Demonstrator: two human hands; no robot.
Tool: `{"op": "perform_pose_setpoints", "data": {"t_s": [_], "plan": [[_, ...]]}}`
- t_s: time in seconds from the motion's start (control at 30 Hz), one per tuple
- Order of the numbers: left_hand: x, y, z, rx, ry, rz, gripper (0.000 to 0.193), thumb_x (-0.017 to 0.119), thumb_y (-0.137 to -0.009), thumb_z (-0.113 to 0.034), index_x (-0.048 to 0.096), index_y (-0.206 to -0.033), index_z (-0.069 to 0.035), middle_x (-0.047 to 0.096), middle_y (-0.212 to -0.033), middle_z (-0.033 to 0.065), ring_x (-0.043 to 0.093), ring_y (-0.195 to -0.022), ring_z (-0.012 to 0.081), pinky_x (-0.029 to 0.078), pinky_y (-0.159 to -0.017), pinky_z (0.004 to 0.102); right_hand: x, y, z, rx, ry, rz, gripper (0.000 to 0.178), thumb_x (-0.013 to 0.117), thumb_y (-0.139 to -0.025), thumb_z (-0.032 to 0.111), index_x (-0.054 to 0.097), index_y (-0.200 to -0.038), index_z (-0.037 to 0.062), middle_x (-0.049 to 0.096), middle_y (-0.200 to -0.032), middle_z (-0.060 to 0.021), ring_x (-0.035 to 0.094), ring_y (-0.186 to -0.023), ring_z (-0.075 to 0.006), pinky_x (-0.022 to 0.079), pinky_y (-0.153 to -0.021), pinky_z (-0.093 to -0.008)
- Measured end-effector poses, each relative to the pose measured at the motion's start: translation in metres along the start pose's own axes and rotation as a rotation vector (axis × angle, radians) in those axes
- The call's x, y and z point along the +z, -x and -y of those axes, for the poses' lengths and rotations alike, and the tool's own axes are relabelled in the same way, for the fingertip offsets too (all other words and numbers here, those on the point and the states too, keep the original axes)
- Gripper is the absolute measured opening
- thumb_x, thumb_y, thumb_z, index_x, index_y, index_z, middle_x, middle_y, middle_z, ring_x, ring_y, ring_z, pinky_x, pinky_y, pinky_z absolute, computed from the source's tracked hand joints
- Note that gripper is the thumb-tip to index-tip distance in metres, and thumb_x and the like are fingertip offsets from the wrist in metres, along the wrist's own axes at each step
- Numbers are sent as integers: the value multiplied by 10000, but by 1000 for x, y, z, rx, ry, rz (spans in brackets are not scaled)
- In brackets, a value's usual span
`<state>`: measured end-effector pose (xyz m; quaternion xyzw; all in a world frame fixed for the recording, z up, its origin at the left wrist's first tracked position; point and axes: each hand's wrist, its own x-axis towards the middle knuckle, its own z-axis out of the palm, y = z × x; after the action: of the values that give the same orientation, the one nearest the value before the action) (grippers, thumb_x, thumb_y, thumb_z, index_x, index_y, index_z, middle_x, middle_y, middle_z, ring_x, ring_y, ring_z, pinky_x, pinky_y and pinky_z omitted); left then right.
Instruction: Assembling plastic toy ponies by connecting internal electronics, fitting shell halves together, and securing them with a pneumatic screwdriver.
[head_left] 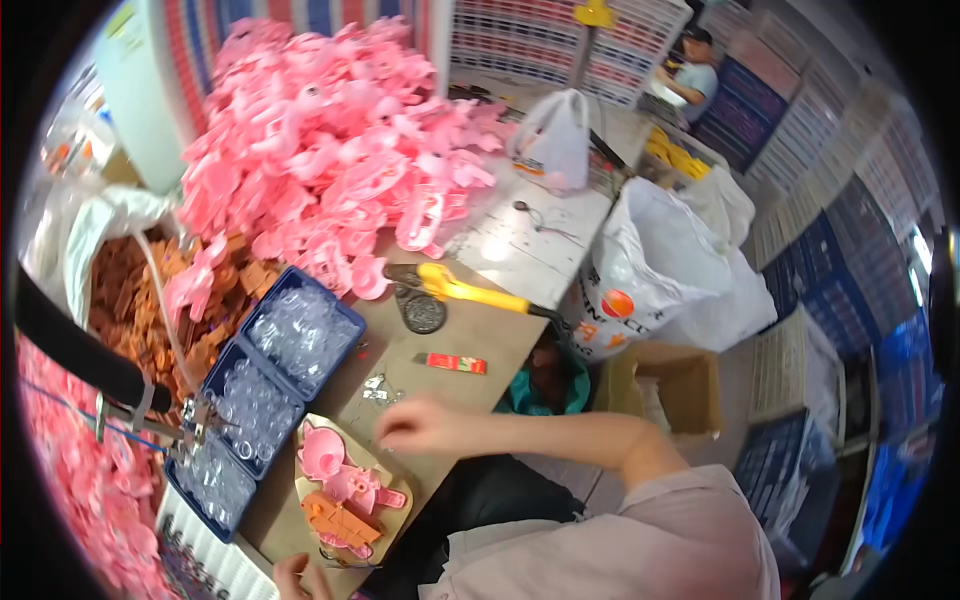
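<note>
My right hand (424,425) is above the brown tabletop, just right of a beige tray (392,522). It is smeared by motion, with its fingers looking curled; whether it holds anything is unclear. At the lower edge, my left hand (302,578) shows only partly, its bent fingers apart and near the tray's near end. On the tray lie a round pink plastic cup-like part (322,453), other pink parts (352,486) and an orange plastic piece (342,520). Small shiny bits (378,388) lie beyond my right hand, with a red flat packet (452,363) farther off.
Blue bins (275,383) of clear plastic parts stand left. A large pink parts heap (330,150) covers the far table, beside a sack of orange pieces (140,295). A yellow corded tool (470,290), white bags (640,265) and cardboard box (690,380) are right. A person (690,80) sits far back.
</note>
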<state>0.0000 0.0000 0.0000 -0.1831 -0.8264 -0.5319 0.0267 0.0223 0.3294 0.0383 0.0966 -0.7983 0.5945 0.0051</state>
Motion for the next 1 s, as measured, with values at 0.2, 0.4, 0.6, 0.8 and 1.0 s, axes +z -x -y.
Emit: {"op": "perform_pose_setpoints", "data": {"t_s": [0.2, 0.4, 0.6, 0.8, 1.0], "plan": [[35, -2, -60, 177, -550, 341, 116, 641, -848, -115, 625, -914, -21, 603, -861, 132, 570, -783, 292, 456, -723, 385, 65, -77, -3, -427, 432, 427, 162, 641, -688, 166, 730, -785, 70, 684, -771, -117, 654, -747, -284, 510, -684, -394], [31, 14, -67, -10, -371, 171, 266, 566, -932, -259, 602, -947, 4, 624, -822, 174, 603, -732, 291, 468, -680, 381, 71, -78, 4, -353, 519, 487, 168, 664, -676, 167, 736, -796, 74, 695, -767, -98, 664, -737, -261, 517, -673, -378], [8, 5, -36, 29, -533, 325, 266, 591, -916, -276, 629, -876, -16, 633, -703, 140, 612, -628, 259, 471, -608, 369, 70, -75, 4, -378, 446, 361, 156, 665, -693, 122, 716, -800, 21, 671, -751, -136, 656, -736, -279, 515, -657, -380], [-4, -11, -76, -187, 164, 278, 231, 587, -921, -230, 599, -858, -8, 530, -714, 21, 467, -663, 124, 399, -623, 247, 49, -82, 29, -341, 411, 248, 157, 684, -706, 148, 701, -764, 3, 667, -725, -165, 662, -691, -277, 518, -641, -373], [-41, -71, -81, -51, 291, 94, 28, 580, -897, -69, 595, -921, -65, 511, -730, -54, 435, -620, 12, 324, -535, 163, 11, -97, 79, -443, 380, -73, 194, 690, -734, 175, 651, -734, -15, 597, -820, -161, 602, -809, -310, 478, -725, -388]]}}
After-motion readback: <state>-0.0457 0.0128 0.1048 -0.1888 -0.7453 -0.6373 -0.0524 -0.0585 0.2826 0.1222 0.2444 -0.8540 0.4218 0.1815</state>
